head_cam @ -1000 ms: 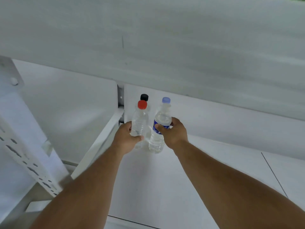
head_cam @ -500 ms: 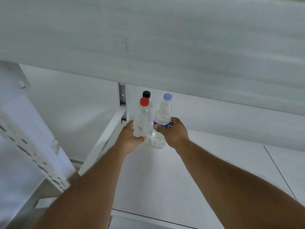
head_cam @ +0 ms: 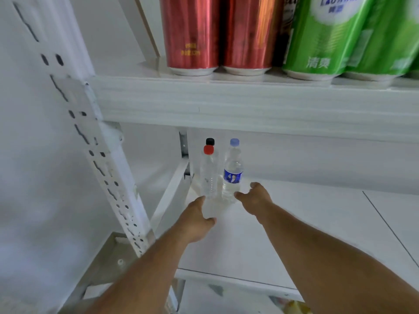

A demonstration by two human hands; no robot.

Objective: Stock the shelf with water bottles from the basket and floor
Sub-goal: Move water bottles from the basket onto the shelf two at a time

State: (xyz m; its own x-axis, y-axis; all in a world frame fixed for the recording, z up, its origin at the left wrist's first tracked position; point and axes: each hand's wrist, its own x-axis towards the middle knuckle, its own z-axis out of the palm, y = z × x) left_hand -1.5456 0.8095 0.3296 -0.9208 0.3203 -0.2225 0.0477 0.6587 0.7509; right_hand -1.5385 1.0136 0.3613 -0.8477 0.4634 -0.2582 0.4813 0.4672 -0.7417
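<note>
Three clear water bottles stand at the back left corner of the white lower shelf (head_cam: 306,227). My left hand (head_cam: 196,219) is curled around the base of the red-capped bottle (head_cam: 209,175). A black-capped bottle (head_cam: 210,141) stands right behind it, mostly hidden. To their right is the bottle with a blue label and pale blue cap (head_cam: 232,171), upright on the shelf. My right hand (head_cam: 255,197) is just in front of this bottle, fingers apart, holding nothing.
The upper shelf board (head_cam: 249,105) hangs low over the bottles and carries red cans (head_cam: 192,35) and green cans (head_cam: 322,35). A perforated white upright (head_cam: 99,159) stands at the left. A seam (head_cam: 385,225) crosses the shelf to the right.
Both bottles now stand on the shelf. My right hand has let go of the blue-label bottle and drawn back. My left hand has slid down to the red-capped bottle's base. The view has tilted up.
</note>
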